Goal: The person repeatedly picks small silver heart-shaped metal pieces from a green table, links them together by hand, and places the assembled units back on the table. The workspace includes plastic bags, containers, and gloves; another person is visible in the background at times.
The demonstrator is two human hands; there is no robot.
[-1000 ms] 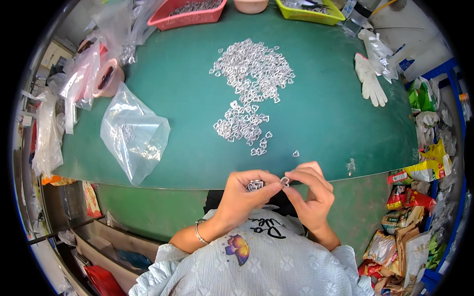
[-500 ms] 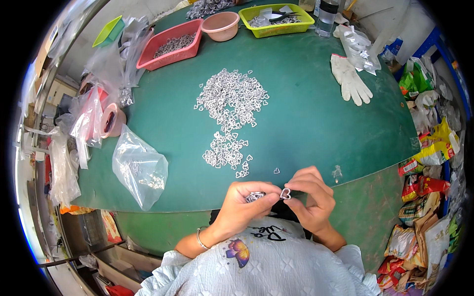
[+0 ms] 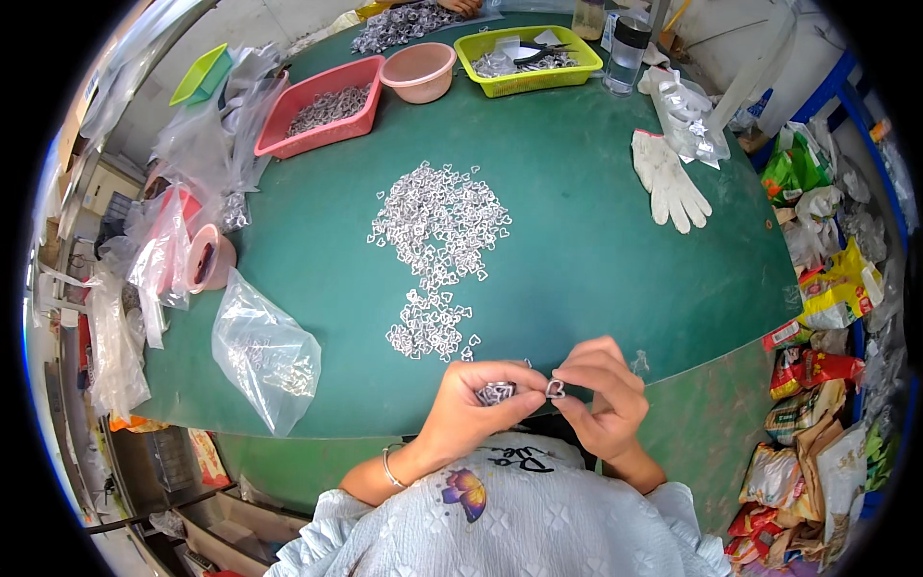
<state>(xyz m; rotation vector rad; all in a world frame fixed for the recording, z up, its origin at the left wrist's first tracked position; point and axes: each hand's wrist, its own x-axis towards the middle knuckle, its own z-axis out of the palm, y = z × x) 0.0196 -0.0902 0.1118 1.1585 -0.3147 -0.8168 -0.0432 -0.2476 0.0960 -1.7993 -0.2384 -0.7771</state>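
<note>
Close to my body at the table's near edge, my left hand (image 3: 466, 404) is closed around several small silvery heart-shaped metal pieces (image 3: 496, 391). One more metal heart (image 3: 555, 388) sits between the fingertips of both hands. My right hand (image 3: 608, 399) pinches it from the right with thumb and fingers, while the left thumb and forefinger reach its left side. Beyond my hands, a large heap of the same open hearts (image 3: 437, 216) lies on the green table (image 3: 577, 260), with a smaller heap (image 3: 428, 325) nearer me. A single heart is partly hidden behind my fingers.
A clear plastic bag (image 3: 264, 356) lies at left. Along the far side are a red basket (image 3: 322, 120) of metal parts, a pink bowl (image 3: 418, 75), a yellow basket (image 3: 529, 72) with pliers and a bottle (image 3: 625, 62). A white glove (image 3: 668, 183) lies right. Another person's hand (image 3: 464, 6) shows far off.
The whole view has tilted, so the table and its things sit lower in the picture. Another person's hand shows more at the far edge. My hands keep nearly the same grip on the heart.
</note>
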